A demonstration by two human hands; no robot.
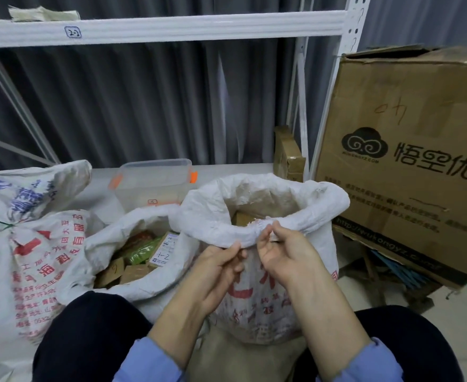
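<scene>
A white woven sack (pixel 257 304) with red print stands open in front of me, its top rolled down into a thick rim (pixel 317 213). My left hand (pixel 218 268) pinches the near part of the rim between thumb and fingers. My right hand (pixel 284 253) grips the rim just to the right, fingers curled round its frayed edge. A brown carton shows deep inside the sack.
A second open sack (pixel 103 244) to the left holds small cartons and green packets. A tied sack (pixel 26 257) stands at far left. A clear plastic tub (pixel 155 180) sits behind, under a white shelf rail (pixel 171 26). A big cardboard box (pixel 408 166) stands at right.
</scene>
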